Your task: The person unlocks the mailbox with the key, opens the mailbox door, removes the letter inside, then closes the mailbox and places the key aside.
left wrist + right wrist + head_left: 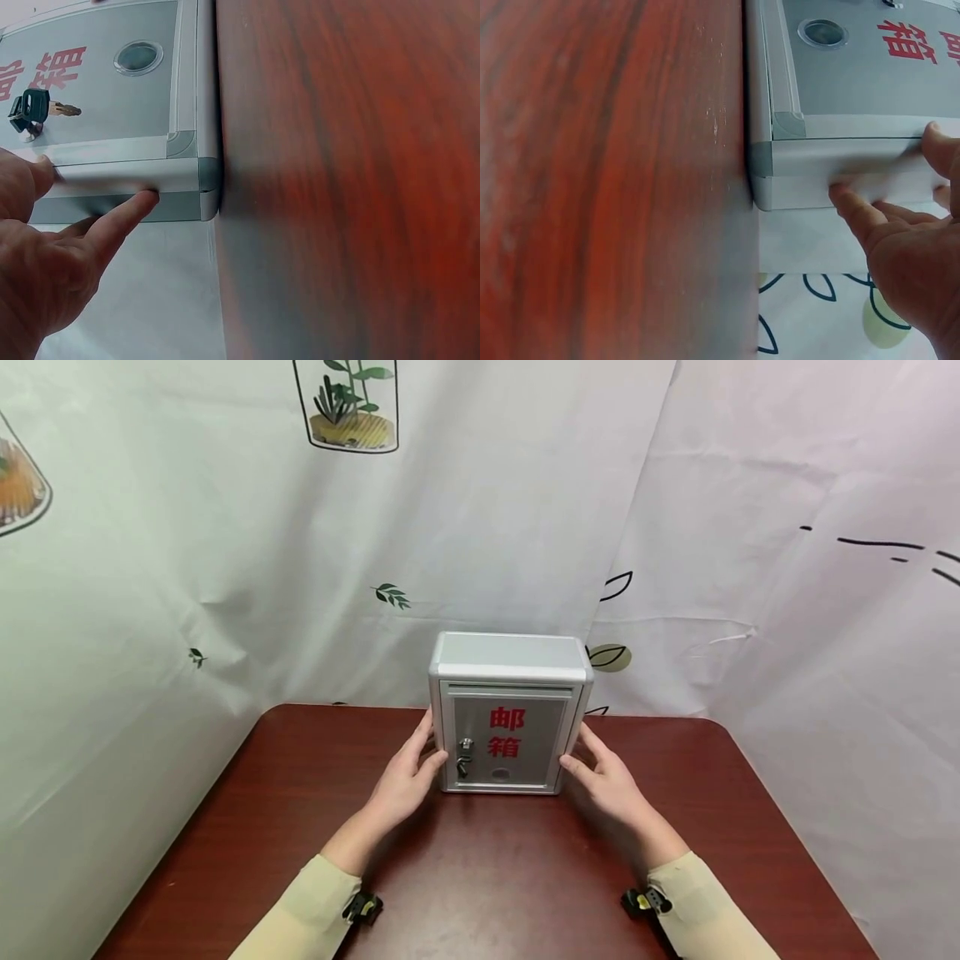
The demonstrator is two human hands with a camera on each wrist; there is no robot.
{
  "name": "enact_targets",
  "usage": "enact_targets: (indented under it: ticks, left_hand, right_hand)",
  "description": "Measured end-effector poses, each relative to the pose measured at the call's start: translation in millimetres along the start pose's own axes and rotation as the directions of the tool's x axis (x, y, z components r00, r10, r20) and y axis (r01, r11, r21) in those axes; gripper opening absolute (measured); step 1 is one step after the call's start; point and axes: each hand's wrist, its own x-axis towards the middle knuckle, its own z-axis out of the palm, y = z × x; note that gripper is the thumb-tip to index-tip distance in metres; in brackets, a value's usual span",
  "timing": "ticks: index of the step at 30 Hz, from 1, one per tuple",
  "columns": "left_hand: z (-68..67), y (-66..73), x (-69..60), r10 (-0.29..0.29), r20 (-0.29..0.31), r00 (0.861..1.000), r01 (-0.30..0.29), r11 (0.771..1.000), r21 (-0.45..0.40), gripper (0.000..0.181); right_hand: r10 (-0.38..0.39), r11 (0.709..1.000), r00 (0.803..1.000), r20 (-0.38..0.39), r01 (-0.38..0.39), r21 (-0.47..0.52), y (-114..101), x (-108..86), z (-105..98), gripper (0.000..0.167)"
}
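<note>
A silver metal mailbox with red characters on its grey door stands upright on the table. My left hand holds its left side, with the thumb at the front edge and the fingers along the side. On the opposite side my right hand holds it in the same way. A key with a dark head sits at the lock on the door's left part. Below the characters is a small oval window. In the right wrist view, fingertips touch the mailbox's side wall.
The dark red wooden table has rounded far corners. White printed cloth hangs close behind the mailbox and along both sides. Straps with small black and yellow devices are at both wrists, over light sleeves.
</note>
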Motion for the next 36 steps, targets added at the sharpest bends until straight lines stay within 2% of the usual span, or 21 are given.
enact_targets:
  ticks: [10, 14, 18, 21, 22, 24, 27, 29, 31, 36]
  left_hand:
    - [1.4, 0.3, 1.6, 0.009, 0.005, 1.000, -0.009, 0.999, -0.041, 0.084]
    - [0.7, -0.5, 1.3, 0.001, 0.008, 1.000, -0.001, 1.000, -0.030, 0.085]
    - [0.2, 0.1, 0.9, -0.003, 0.011, 1.000, 0.003, 1.000, -0.019, 0.085]
    - [-0.1, 1.2, 0.8, -0.008, 0.009, 1.000, 0.009, 1.000, -0.013, 0.085]
    - [-0.2, 1.8, 0.7, -0.012, 0.010, 1.000, 0.012, 1.000, -0.011, 0.085]
    - [-0.3, 2.7, 0.5, -0.017, 0.012, 1.000, 0.017, 1.000, -0.010, 0.085]
    - [-0.5, 3.5, 0.2, -0.024, 0.019, 1.000, 0.024, 1.000, -0.011, 0.085]
    - [-0.5, 3.5, 0.3, -0.023, 0.019, 1.000, 0.023, 1.000, -0.012, 0.085]
    - [-0.3, 2.2, 0.8, -0.012, 0.014, 1.000, 0.013, 1.000, -0.015, 0.084]
    - [0.6, -1.7, 2.3, 0.030, -0.005, 1.000, -0.030, 0.999, -0.020, 0.084]
  right_hand:
    - [0.024, 0.999, 1.000, 0.003, -0.024, -0.021, -2.5, 0.1, -2.5, 0.078]
    - [0.029, 0.996, 1.000, -0.012, -0.030, -0.081, -8.8, 0.0, -4.5, 0.078]
    - [-0.022, 0.983, 0.998, -0.061, 0.011, -0.183, -22.5, -1.8, -8.8, 0.083]
    - [-0.118, 0.955, 0.985, -0.125, 0.078, -0.288, -33.2, -3.6, -11.1, 0.086]
    - [-0.161, 0.941, 0.976, -0.149, 0.106, -0.320, -35.8, -4.2, -11.3, 0.087]
    - [-0.262, 0.898, 0.944, -0.201, 0.162, -0.409, -40.4, -5.6, -11.3, 0.088]
    - [-0.424, 0.812, 0.869, -0.254, 0.241, -0.531, -45.8, -6.8, -9.9, 0.086]
    - [-0.502, 0.757, 0.821, -0.274, 0.263, -0.598, -49.7, -7.6, -8.7, 0.084]
    - [-0.554, 0.721, 0.785, -0.278, 0.285, -0.631, -53.7, -7.9, -7.1, 0.080]
    - [-0.607, 0.681, 0.751, -0.261, 0.323, -0.657, -64.7, -10.0, -1.4, 0.064]
